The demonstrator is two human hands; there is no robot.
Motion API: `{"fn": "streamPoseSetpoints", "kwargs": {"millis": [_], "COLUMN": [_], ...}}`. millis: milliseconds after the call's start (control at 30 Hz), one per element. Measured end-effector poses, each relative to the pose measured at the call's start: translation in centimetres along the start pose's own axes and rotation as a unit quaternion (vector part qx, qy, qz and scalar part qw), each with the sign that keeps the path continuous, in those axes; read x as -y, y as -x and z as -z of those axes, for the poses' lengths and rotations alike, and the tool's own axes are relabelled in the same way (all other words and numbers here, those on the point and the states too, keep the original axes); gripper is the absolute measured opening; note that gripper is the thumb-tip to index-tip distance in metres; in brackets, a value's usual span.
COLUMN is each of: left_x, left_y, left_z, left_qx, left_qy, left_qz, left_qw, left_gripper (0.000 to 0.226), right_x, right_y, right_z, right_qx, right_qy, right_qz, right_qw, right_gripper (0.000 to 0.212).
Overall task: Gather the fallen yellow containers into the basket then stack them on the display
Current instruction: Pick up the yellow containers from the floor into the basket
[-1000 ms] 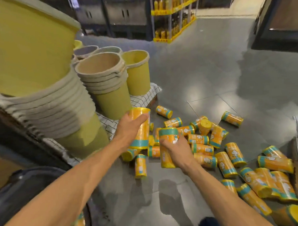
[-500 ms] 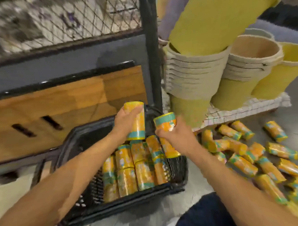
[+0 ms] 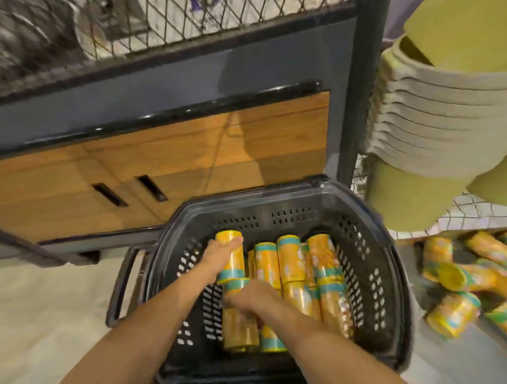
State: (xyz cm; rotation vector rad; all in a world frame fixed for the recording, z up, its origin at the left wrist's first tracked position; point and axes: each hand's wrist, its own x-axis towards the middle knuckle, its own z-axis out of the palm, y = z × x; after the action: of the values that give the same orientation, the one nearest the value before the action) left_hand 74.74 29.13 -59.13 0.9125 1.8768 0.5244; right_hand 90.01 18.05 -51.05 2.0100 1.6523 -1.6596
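Observation:
A black plastic basket (image 3: 375,276) stands on the floor in front of me, with several yellow containers (image 3: 290,265) lying in rows inside it. My left hand (image 3: 217,258) grips one yellow container (image 3: 231,261) at the left of those rows, low inside the basket. My right hand (image 3: 251,298) holds a second yellow container (image 3: 239,326) just in front of the first, also down in the basket. More yellow containers (image 3: 482,272) lie fallen on the floor to the right.
A dark shelf unit with a wooden panel (image 3: 158,167) and a wire mesh (image 3: 180,18) stands right behind the basket. Stacked yellow-green buckets (image 3: 435,131) sit on a checked cloth (image 3: 477,214) at the right. Pale floor (image 3: 48,317) lies to the left.
Both hands have come down from above the basket rim into the basket with their containers. The view has swung further left and down onto the basket.

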Motion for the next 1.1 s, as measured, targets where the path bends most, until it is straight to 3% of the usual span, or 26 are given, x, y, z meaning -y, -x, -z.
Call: {"fn": "streamPoseSetpoints", "kwargs": {"millis": [100, 233, 333, 500, 600, 667, 867, 1100], "left_x": [-1.7, -0.3, 2.0, -0.3, -0.3, -0.3, -1.7, -9.9], "left_y": [2.6, 1.6, -0.6, 2.1, 2.6, 2.8, 4.5, 10.5], "left_z": [-1.3, -2.0, -1.7, -1.1, -0.6, -0.4, -0.1, -2.3], "left_qx": [-0.003, 0.040, 0.056, 0.082, 0.090, 0.088, 0.082, 0.085], "left_qy": [-0.038, -0.055, -0.095, -0.101, -0.068, -0.057, -0.051, 0.047], "left_qz": [0.010, 0.036, 0.033, 0.050, 0.063, 0.061, 0.042, -0.111], "left_qw": [0.999, 0.997, 0.993, 0.990, 0.992, 0.993, 0.994, 0.989], "left_gripper": [0.084, 0.095, 0.073, 0.037, 0.033, 0.034, 0.027, 0.017], "right_x": [-0.4, -0.6, -0.7, -1.3, -2.0, -2.4, -2.3, -3.9], "right_y": [-2.0, -3.2, -3.5, -3.9, -4.0, -3.8, -2.6, 2.9], "right_z": [-0.9, -2.2, -2.9, -2.8, -2.0, -1.3, 2.5, 14.1], "right_qx": [-0.024, -0.047, -0.060, -0.054, -0.073, -0.083, -0.072, -0.259], "right_qy": [-0.002, 0.033, 0.070, 0.122, 0.145, 0.142, 0.016, -0.097], "right_qz": [-0.039, -0.039, -0.025, -0.009, 0.020, 0.023, 0.001, 0.082], "right_qw": [0.999, 0.998, 0.995, 0.991, 0.986, 0.986, 0.997, 0.957], "right_gripper": [0.071, 0.079, 0.079, 0.069, 0.049, 0.047, 0.037, 0.031]}}
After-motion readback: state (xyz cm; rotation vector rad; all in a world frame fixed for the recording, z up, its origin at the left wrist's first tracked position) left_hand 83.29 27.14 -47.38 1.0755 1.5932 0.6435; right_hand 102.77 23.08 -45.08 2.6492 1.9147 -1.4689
